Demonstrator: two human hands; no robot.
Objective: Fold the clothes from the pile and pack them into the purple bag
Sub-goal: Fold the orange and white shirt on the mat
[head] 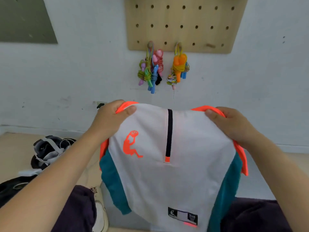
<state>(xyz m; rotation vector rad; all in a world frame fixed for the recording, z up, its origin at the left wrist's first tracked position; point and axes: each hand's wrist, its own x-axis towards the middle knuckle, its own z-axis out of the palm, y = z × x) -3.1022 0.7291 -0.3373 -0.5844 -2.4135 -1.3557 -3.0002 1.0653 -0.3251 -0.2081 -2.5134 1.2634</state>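
Grip: my left hand (110, 118) and right hand (234, 124) are pinching the shoulders of the white, teal and orange zip-neck sweatshirt (168, 164)
Risk: I am risking a crooked fold if one pinch slips

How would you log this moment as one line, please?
left hand: holds top | right hand: holds top | white top: held up, unfolded

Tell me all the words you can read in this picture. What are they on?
"TEAM": on the black patch at the hem of the white top. This is faint, so it is a likely reading only.
The other marks on the patch are too blurred to read.
The orange figure on the chest has tiny letters in its ball that are too small to read.
No other text shows.
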